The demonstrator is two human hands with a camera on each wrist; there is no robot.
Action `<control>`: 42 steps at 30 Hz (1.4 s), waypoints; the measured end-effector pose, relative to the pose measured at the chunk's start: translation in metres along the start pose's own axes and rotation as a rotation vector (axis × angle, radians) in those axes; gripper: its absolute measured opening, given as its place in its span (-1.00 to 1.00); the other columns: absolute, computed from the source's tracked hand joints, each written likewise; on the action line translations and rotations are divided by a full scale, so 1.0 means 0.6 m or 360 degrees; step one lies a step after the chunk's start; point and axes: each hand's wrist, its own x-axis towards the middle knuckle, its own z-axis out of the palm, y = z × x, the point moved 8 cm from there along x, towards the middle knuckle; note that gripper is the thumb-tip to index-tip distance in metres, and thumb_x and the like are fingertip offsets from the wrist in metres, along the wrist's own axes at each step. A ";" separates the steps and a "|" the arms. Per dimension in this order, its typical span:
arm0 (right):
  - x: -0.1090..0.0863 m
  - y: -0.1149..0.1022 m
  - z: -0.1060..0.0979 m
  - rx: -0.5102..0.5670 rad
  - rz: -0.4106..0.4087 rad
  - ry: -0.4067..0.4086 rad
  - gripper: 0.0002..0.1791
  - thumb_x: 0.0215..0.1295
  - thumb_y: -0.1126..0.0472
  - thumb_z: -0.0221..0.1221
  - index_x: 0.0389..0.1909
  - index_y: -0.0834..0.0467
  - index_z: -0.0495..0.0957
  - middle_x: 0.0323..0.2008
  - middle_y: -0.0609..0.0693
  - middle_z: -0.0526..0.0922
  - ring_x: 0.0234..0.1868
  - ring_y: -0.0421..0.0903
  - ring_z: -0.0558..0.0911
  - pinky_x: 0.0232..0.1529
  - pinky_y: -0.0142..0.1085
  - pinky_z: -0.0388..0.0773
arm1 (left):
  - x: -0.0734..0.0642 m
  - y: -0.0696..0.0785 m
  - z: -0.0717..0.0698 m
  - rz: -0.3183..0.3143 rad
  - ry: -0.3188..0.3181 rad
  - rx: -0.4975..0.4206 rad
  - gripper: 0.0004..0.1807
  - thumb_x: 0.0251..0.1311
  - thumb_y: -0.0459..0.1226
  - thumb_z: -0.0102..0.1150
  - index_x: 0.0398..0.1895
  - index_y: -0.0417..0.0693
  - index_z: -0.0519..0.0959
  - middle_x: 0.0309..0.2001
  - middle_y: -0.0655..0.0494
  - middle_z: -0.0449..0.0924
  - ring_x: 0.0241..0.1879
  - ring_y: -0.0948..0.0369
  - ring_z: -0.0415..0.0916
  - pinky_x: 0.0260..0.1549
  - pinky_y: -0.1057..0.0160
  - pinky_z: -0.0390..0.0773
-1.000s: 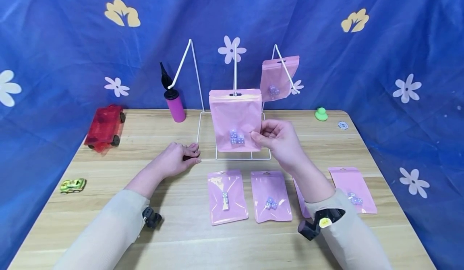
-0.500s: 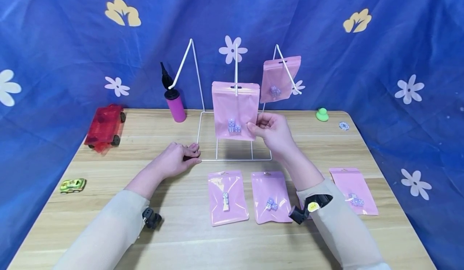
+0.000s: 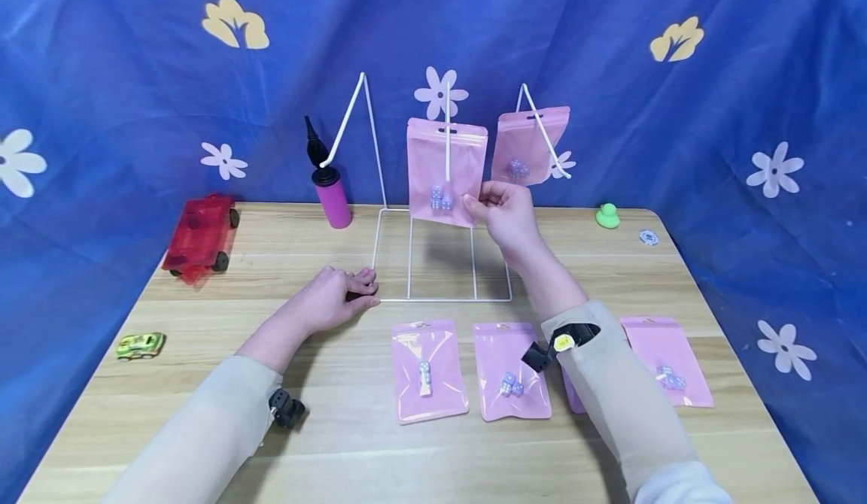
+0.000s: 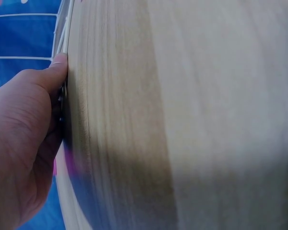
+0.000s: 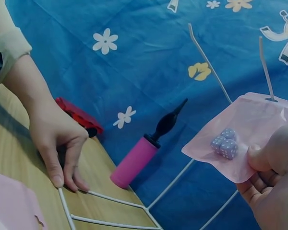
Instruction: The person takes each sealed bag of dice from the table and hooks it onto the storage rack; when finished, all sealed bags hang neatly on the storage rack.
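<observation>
My left hand (image 3: 330, 298) holds the near left corner of a white wire display rack (image 3: 440, 300), thumb on the front wire and fingers at the side wire. Between right thumb and fingers, my right hand (image 3: 509, 215) pinches the lower right edge of a pink zip bag (image 3: 424, 162) with purple dice (image 5: 224, 143) inside. The bag hangs on the rack's middle prong, which passes through its top slot. Another pink bag (image 3: 516, 143) hangs from the right prong; no bag is on the left prong. The left wrist view shows the left thumb (image 4: 57, 69) against the wire.
Several pink dice bags lie in front of the rack, including one at left (image 3: 440, 402) and one at far right (image 3: 657, 342). A pink hand pump (image 3: 333, 201), red toy cart (image 3: 201, 233), small green car (image 3: 141, 345), green duck (image 3: 607, 216) and poker chip (image 3: 648, 238) surround it.
My right hand has moved back and up in view, sliding the pink bag from the middle prong's front end farther along it. My left hand has stayed on the rack corner.
</observation>
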 end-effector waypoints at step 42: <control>-0.019 -0.045 -0.083 -0.0165 -0.0272 -0.0090 -0.68 0.27 0.58 0.37 0.04 0.57 0.63 -0.09 0.27 0.80 -0.14 -0.20 0.79 0.02 -0.34 0.72 | -0.007 0.014 0.001 0.0017 0.0005 0.0102 -0.60 0.40 -0.22 0.41 0.16 -0.32 0.71 0.28 -0.25 0.58 0.32 -0.09 0.53 0.32 -0.13 0.48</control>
